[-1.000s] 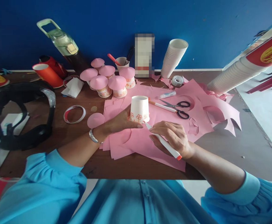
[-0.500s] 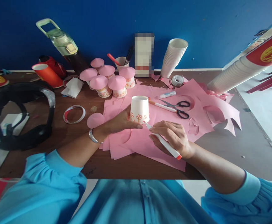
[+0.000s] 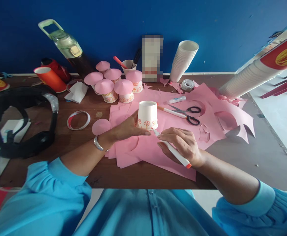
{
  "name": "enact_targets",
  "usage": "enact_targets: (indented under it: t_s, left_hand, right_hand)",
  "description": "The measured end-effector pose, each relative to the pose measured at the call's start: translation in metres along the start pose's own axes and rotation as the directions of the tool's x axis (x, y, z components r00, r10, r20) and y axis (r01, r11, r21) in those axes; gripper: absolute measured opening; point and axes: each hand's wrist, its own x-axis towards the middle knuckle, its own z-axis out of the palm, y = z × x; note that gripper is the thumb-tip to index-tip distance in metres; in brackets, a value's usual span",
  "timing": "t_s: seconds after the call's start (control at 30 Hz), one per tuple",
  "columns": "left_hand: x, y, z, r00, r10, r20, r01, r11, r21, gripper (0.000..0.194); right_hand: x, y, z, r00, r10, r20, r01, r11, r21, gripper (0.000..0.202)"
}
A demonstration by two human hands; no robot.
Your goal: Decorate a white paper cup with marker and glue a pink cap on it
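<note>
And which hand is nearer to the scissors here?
The right hand, gripping the marker on the wearer's side of the scissors. The left hand is farther away, off to their left, around the decorated cup.

Deep blue wall (image 3: 96, 29) behind a dark brown table (image 3: 79, 144); pale floor (image 3: 281, 114) right

Head view, one item: camera on your head, facing forward and down; near range, wide coverage. Lower edge: your blue shirt front (image 3: 138, 213), from above. Centre: your left hand (image 3: 127, 129) and right hand (image 3: 184, 142) at the paper cup (image 3: 147, 113). Beneath and beyond: brown table (image 3: 133, 177), running back to the blue wall (image 3: 109, 29), which spans most of the upper edge.
</note>
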Motion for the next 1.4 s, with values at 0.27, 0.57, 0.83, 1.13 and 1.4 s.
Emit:
enact_targets:
  t_s: [0.27,0.57,0.83,1.13,1.4]
  left_hand:
    - [0.0004,0.0021,0.0023,1.000,0.004,-0.001,-0.004,0.998,-0.057,0.057]
    - [0.0004,0.0029,0.0038,1.000,-0.007,0.015,0.008,0.995,-0.096,0.052]
    - [0.0005,0.0025,0.0016,1.000,-0.007,0.026,0.009,0.998,-0.063,0.056]
    - [0.0003,-0.0001,0.0006,1.000,0.003,0.006,-0.003,0.999,-0.033,0.053]
    - [0.0002,0.0021,0.0029,1.000,0.003,-0.001,-0.003,0.997,-0.079,0.054]
  right_hand:
    - [0.0004,-0.0004,-0.0001,1.000,-0.003,0.009,0.003,1.000,0.003,0.023]
    - [0.0007,0.0002,-0.0002,1.000,-0.003,0.012,0.003,1.000,0.003,0.021]
    - [0.0016,-0.0002,-0.0009,1.000,0.024,0.007,-0.024,1.000,-0.003,0.021]
    - [0.0024,-0.0004,-0.0019,1.000,0.023,0.012,-0.023,1.000,-0.008,0.020]
    - [0.0025,-0.0014,-0.0020,0.999,0.038,0.017,-0.038,0.999,0.026,0.025]
